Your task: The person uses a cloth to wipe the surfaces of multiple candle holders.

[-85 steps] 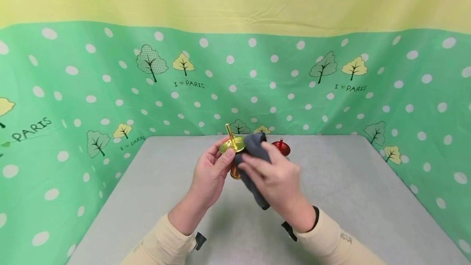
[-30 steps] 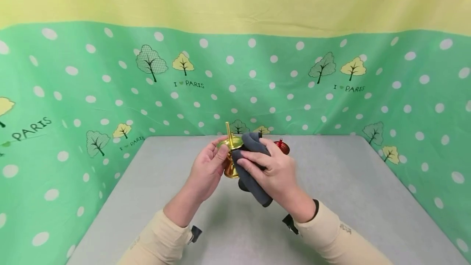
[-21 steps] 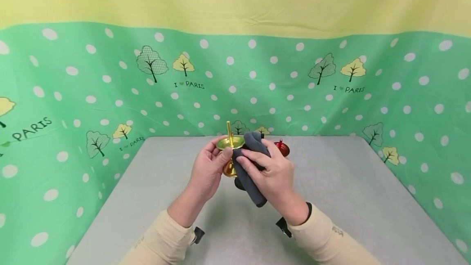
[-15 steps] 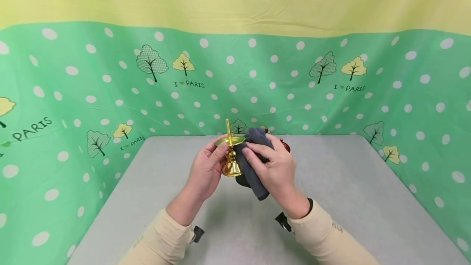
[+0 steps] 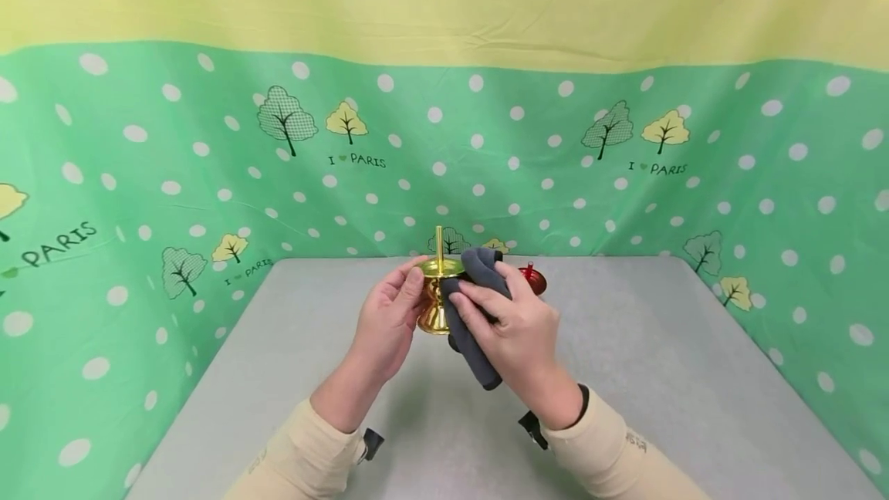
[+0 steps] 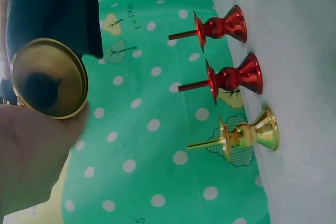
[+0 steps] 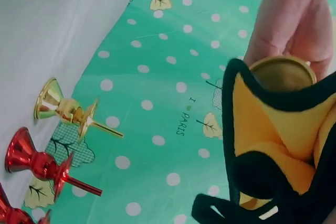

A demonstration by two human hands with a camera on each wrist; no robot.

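Note:
My left hand (image 5: pixel 389 319) holds a shiny gold candlestick (image 5: pixel 434 318) by its dish, thumb at the near rim. The spike points up, and the flared base hangs above the table. In my right hand (image 5: pixel 521 326) is a dark grey cloth (image 5: pixel 475 349), pinched around the right side of the dish and covering that part. The left wrist view looks into the hollow underside of the base (image 6: pixel 63 66), with the cloth (image 6: pixel 52 9) against it. An orange inner side of the cloth (image 7: pixel 262 114) shows in the right wrist view, in front of the base (image 7: pixel 286 72).
Two red candlesticks (image 6: pixel 233 78) and another gold candlestick (image 6: pixel 247 135) stand in a row on the grey table (image 5: pixel 604 346). One red dish (image 5: pixel 532 280) shows behind my right hand. A green and yellow printed curtain (image 5: pixel 556 122) encloses the back and sides.
The gold candlestick has tipped more upright, showing more of its base. My left thumb has shifted along the dish rim. The cloth made small moves up and down, staying at the dish's right side.

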